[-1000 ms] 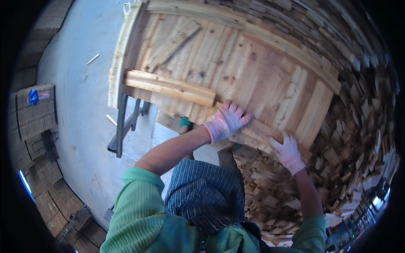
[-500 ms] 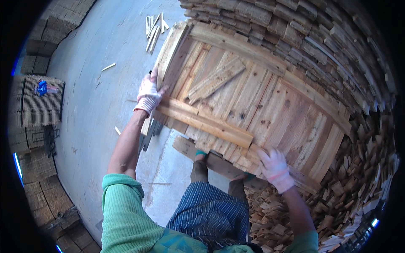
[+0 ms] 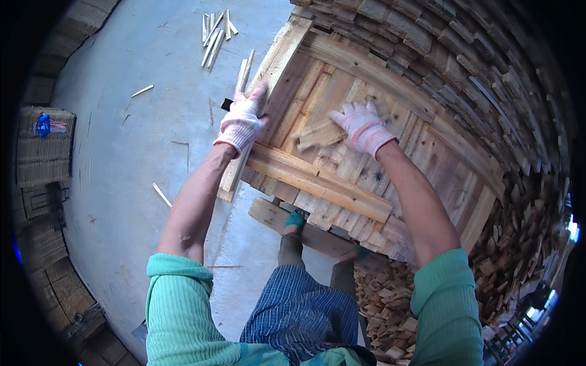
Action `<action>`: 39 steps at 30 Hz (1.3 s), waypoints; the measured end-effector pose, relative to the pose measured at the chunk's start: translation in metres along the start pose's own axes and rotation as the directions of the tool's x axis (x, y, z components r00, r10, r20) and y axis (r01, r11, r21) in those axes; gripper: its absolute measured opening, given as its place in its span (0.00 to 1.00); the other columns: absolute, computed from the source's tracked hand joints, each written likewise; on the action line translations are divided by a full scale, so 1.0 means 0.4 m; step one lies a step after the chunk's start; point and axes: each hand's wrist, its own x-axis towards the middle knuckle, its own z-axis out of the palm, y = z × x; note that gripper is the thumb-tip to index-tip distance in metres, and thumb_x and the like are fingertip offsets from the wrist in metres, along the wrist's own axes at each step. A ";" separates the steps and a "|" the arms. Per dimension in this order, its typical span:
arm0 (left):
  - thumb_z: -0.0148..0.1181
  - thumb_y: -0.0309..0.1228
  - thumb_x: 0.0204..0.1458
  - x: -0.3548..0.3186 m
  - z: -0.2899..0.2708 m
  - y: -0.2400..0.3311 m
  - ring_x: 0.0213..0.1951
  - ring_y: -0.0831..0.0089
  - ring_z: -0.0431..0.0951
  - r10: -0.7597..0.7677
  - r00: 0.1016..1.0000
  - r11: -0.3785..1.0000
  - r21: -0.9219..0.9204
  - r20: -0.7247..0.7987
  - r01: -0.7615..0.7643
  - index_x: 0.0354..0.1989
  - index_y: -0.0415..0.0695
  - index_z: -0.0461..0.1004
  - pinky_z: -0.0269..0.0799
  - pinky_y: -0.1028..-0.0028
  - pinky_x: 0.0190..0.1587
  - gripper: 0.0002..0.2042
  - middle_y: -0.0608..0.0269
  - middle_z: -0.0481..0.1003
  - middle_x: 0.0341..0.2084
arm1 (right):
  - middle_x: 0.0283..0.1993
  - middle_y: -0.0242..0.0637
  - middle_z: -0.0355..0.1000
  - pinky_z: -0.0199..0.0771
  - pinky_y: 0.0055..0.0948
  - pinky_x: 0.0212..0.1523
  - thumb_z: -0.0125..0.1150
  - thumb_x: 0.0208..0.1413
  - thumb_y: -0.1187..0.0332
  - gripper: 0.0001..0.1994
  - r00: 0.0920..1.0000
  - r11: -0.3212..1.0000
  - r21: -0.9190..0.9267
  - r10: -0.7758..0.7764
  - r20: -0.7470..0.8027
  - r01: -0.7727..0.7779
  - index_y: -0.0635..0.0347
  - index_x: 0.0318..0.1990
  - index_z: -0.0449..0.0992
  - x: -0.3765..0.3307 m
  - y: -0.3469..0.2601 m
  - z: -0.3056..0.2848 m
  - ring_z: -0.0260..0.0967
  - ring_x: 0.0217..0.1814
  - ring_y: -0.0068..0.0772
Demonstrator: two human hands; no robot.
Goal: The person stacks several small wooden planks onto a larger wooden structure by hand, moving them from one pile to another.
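A broad stack of planks (image 3: 390, 146) stands before me, with loose boards on top. My left hand (image 3: 242, 119), in a white and pink knit glove, grips a long pale plank (image 3: 282, 53) along the stack's left edge, its thumb on the inner side. Near the middle of the top, my right hand (image 3: 362, 127), gloved alike, has its fingers spread over a short rough board (image 3: 318, 136). Hand and board are slightly blurred, and the glove hides the board's middle. A thick squared strip of wood (image 3: 317, 181) lies along the stack's near side, untouched.
Layered boards (image 3: 421, 43) rise behind and to the right. Scrap wood (image 3: 390, 305) is heaped at the lower right. Thin sticks (image 3: 213, 43) lie on the grey floor (image 3: 122, 183). Bundled stacks (image 3: 46, 155) line the left. A low board (image 3: 317, 241) is by my feet.
My right hand has moved from the stack's near right edge up and left onto the short board, which has turned slightly. My left hand stays on the long plank.
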 end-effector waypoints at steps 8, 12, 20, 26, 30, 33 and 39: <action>0.68 0.40 0.53 -0.016 0.001 -0.009 0.62 0.39 0.66 0.147 0.985 0.955 0.274 -0.093 -0.117 0.73 0.66 0.56 0.67 0.50 0.63 0.39 0.38 0.60 0.62 | 0.59 0.54 0.65 0.65 0.59 0.63 0.65 0.56 0.51 0.40 0.685 0.643 0.555 0.709 -0.171 -0.528 0.43 0.74 0.54 -0.389 0.111 0.048 0.66 0.63 0.58; 0.70 0.38 0.50 -0.126 -0.010 0.081 0.64 0.40 0.63 0.613 0.767 0.789 0.208 -0.192 -0.578 0.72 0.54 0.56 0.64 0.49 0.64 0.40 0.38 0.60 0.63 | 0.61 0.57 0.63 0.62 0.59 0.65 0.63 0.58 0.52 0.45 0.451 0.364 0.450 0.887 0.100 -0.816 0.42 0.77 0.43 -0.629 0.154 0.266 0.62 0.64 0.66; 0.75 0.42 0.40 -0.295 0.119 0.301 0.66 0.47 0.62 0.773 0.458 0.417 0.193 0.439 -0.888 0.71 0.47 0.56 0.67 0.52 0.59 0.47 0.48 0.61 0.65 | 0.61 0.59 0.63 0.65 0.60 0.59 0.62 0.57 0.50 0.36 0.404 0.381 0.332 0.915 -0.002 -0.863 0.49 0.71 0.59 -0.800 0.124 0.384 0.61 0.64 0.65; 0.74 0.36 0.41 -0.309 0.248 0.326 0.57 0.51 0.69 0.659 0.553 0.473 0.290 0.510 -0.832 0.67 0.44 0.59 0.63 0.53 0.62 0.42 0.54 0.72 0.53 | 0.53 0.56 0.69 0.71 0.48 0.57 0.60 0.58 0.59 0.26 0.488 0.257 0.736 0.866 0.113 -0.627 0.58 0.63 0.68 -1.110 -0.243 0.381 0.68 0.56 0.60; 0.76 0.34 0.37 -0.358 0.220 0.368 0.57 0.50 0.69 0.687 0.511 0.453 0.245 0.516 -0.857 0.69 0.43 0.54 0.66 0.53 0.58 0.48 0.54 0.69 0.54 | 0.49 0.51 0.72 0.74 0.47 0.50 0.61 0.57 0.62 0.21 0.128 -0.023 0.736 0.981 0.148 -0.676 0.54 0.58 0.72 -1.467 -0.468 0.393 0.72 0.49 0.56; 0.79 0.40 0.33 -0.341 0.221 0.395 0.63 0.47 0.64 0.473 0.576 0.465 0.367 0.667 -0.806 0.76 0.47 0.41 0.63 0.54 0.65 0.61 0.46 0.63 0.61 | 0.47 0.52 0.73 0.74 0.45 0.52 0.62 0.57 0.63 0.23 -0.173 -0.285 0.585 0.955 0.240 -0.759 0.56 0.60 0.72 -1.737 -0.512 0.326 0.72 0.51 0.55; 0.71 0.33 0.48 -0.673 0.305 0.823 0.65 0.46 0.64 0.803 0.171 0.353 -0.225 0.571 -0.908 0.70 0.36 0.57 0.59 0.59 0.69 0.41 0.40 0.65 0.63 | 0.62 0.58 0.69 0.67 0.44 0.65 0.63 0.58 0.56 0.34 -0.645 -0.616 0.747 0.682 0.345 -0.251 0.61 0.69 0.62 -2.202 -0.515 0.471 0.66 0.64 0.59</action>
